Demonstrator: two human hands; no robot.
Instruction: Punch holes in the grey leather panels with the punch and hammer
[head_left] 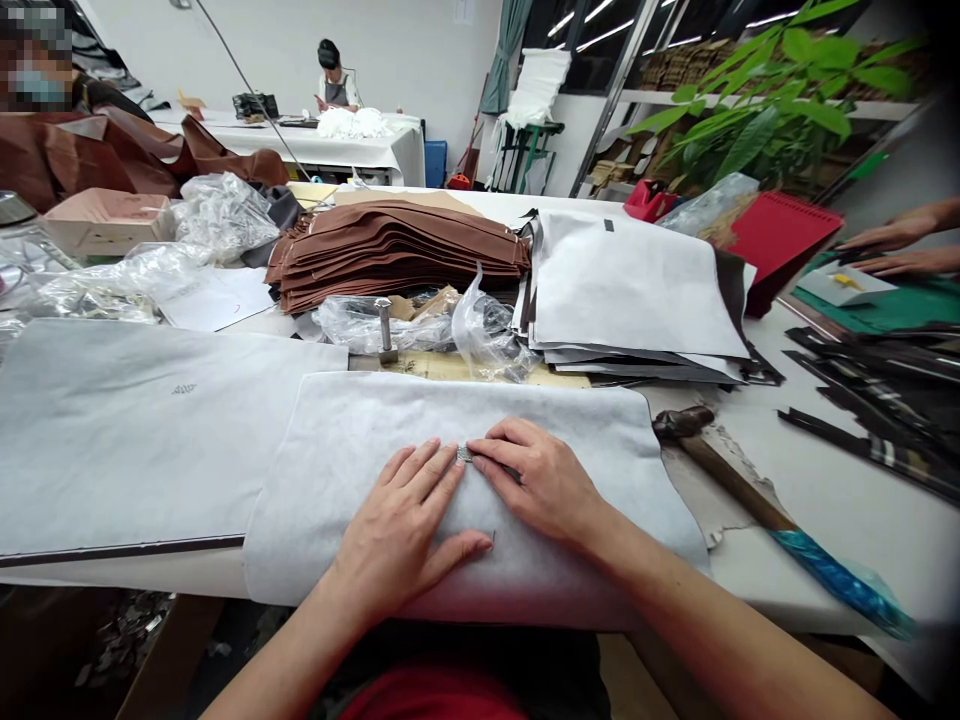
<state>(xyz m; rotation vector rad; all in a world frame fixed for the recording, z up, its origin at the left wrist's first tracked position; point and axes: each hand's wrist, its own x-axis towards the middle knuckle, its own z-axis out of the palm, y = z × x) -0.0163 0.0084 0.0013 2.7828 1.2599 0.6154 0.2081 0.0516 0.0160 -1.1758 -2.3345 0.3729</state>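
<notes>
The left hand [401, 525] lies flat and open, thumb spread, fingers pointing to one o'clock, on a pale-grey, soft, rectangular sheet [570, 408]. The right hand [544, 480], fingers bent toward ten o'clock, touches the three-o'clock end of a small, grey, textured rectangular patch [465, 454] mid-sheet; whether it grips, I cannot tell.

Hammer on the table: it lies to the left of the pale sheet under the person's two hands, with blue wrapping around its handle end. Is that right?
Not quite: the side is wrong. The head view shows the hammer to the right of the pale sheet under the left hand and right hand. The rest stands.
</notes>
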